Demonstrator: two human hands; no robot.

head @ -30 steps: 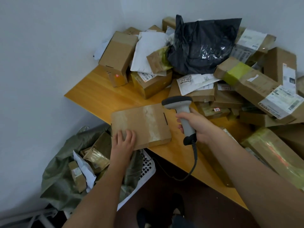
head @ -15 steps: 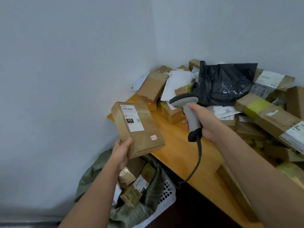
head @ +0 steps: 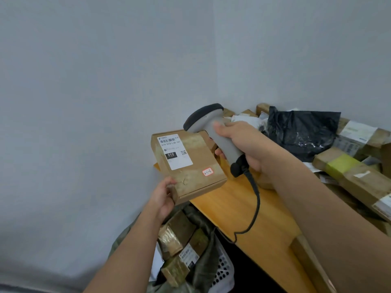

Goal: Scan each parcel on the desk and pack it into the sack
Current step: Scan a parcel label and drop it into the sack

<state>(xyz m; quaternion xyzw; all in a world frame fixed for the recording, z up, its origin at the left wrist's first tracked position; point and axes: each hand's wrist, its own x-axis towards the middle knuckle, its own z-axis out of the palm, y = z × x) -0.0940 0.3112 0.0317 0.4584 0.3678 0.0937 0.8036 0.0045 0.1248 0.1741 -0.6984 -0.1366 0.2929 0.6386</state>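
Flat brown parcel [head: 188,163], white shipping label [head: 175,151] on upper face: barcode at top, beneath it the line "010-010-L30-551"; black block printed "010"; QR code to its right; smaller print illegible. Red-bordered sticker [head: 207,172] near lower right edge of same face, handwritten, apparently "3-1-6". Parcel in sack [head: 187,258]: label marked "010", remainder unreadable. Labels on bench pile too blurred to read.
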